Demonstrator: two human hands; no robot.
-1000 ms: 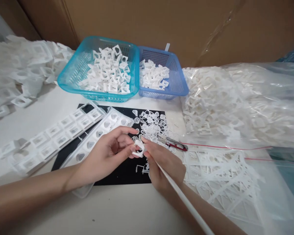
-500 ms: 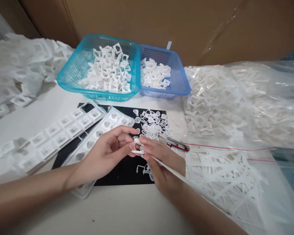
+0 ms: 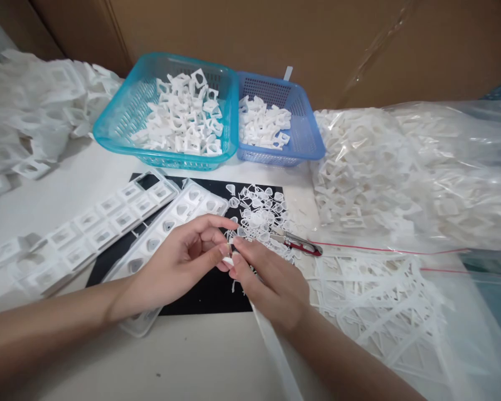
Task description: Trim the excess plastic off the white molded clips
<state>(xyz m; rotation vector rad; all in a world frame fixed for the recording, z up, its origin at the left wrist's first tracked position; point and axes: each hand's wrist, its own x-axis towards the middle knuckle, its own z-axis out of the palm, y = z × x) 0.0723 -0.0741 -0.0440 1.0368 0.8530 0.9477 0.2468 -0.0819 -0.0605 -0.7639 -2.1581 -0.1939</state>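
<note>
Just above the black mat [image 3: 200, 295], my left hand [image 3: 187, 253] pinches a small white plastic part [image 3: 228, 259] between thumb and fingers. My right hand [image 3: 271, 278] meets it from the right, its thumb and forefinger closed on the same part, which is mostly hidden by the fingertips. A long white strip [image 3: 278, 353] runs from beneath my right hand toward the bottom edge. Small clear and white pieces [image 3: 261, 214] lie heaped on the mat behind my hands, beside a red-handled cutter [image 3: 303, 244].
A teal basket [image 3: 167, 161] and a blue basket [image 3: 313, 136] hold white parts at the back. Two white trays [image 3: 102, 236] [image 3: 196, 195] lie left. Bags of white parts [image 3: 367, 161] and thin frames [image 3: 379, 301] are on the right; more parts [image 3: 50, 106] are heaped far left.
My right hand has turned and shifted slightly left, covering more of the small part. The long white strip has swung from lower right to a steeper downward slant.
</note>
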